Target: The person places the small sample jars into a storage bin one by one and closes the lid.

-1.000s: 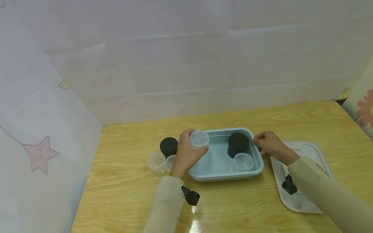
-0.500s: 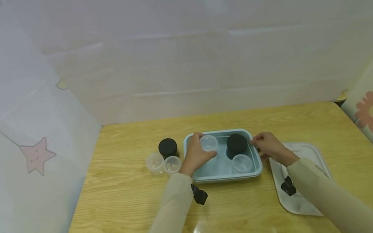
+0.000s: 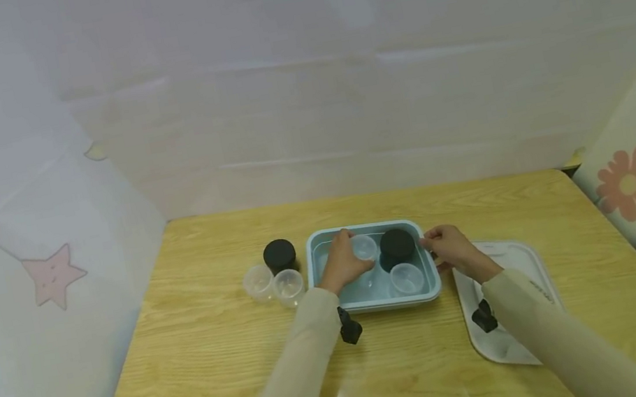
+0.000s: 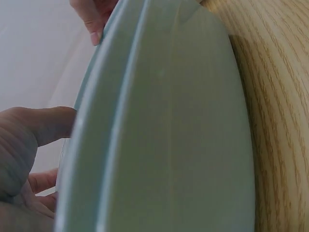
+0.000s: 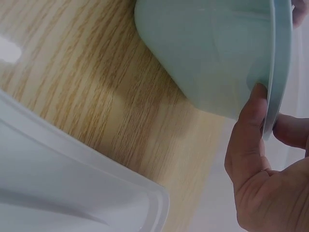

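A pale blue plastic bin (image 3: 369, 305) stands on the wooden table. My left hand (image 3: 342, 265) reaches inside it and grips a small clear round cup (image 3: 364, 247) between thumb and fingers. In the left wrist view the bin's wall (image 4: 183, 121) hides the cup. My right hand (image 3: 455, 249) pinches the bin's right rim; in the right wrist view its thumb and fingers (image 5: 248, 130) lie on either side of the edge. Also in the bin, on the right, are a round black-topped container (image 3: 397, 245) and another clear cup (image 3: 407, 278).
Left of the bin stand a second black-topped container (image 3: 280, 255) and two clear cups, one farther left (image 3: 258, 283) and one nearer the bin (image 3: 289, 286). A white lid-like tray (image 3: 512, 341) lies under my right forearm. Printed sheets (image 3: 342, 116) enclose the table.
My left hand has carried the clear cup rightward and down into the bin, towards the black-topped container. The right hand has kept its grip on the rim.
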Motion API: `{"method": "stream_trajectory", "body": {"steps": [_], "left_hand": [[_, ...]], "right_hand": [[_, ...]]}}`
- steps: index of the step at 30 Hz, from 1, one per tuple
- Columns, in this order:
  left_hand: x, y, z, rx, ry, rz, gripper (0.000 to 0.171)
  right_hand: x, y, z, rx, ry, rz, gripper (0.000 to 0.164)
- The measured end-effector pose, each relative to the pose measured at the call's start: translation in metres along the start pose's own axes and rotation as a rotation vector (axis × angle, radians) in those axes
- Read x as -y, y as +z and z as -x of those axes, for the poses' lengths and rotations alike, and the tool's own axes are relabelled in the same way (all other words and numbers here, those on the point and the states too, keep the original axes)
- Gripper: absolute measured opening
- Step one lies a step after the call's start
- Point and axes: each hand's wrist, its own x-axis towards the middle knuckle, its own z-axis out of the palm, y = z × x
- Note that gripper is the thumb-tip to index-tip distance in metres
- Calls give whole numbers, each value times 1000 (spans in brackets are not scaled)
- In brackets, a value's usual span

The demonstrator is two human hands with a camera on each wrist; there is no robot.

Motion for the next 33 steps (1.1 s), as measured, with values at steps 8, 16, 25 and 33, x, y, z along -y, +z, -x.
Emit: {"method": "stream_trajectory", "body": {"steps": [8, 16, 25, 33], "left_hand": [[3, 9, -6, -3, -13, -40, 70], [9, 14, -8, 21, -28, -5, 71], [13, 15, -7, 23, -9, -17, 70], [12, 9, -3, 34, -31, -6, 68]], "right_hand": [[4, 0, -1, -3, 0, 3, 37], [0, 2, -2, -1, -10, -13, 36], [-2, 3, -1, -10, -10, 2, 34], [0, 2, 2, -1, -8, 6, 37]]}}
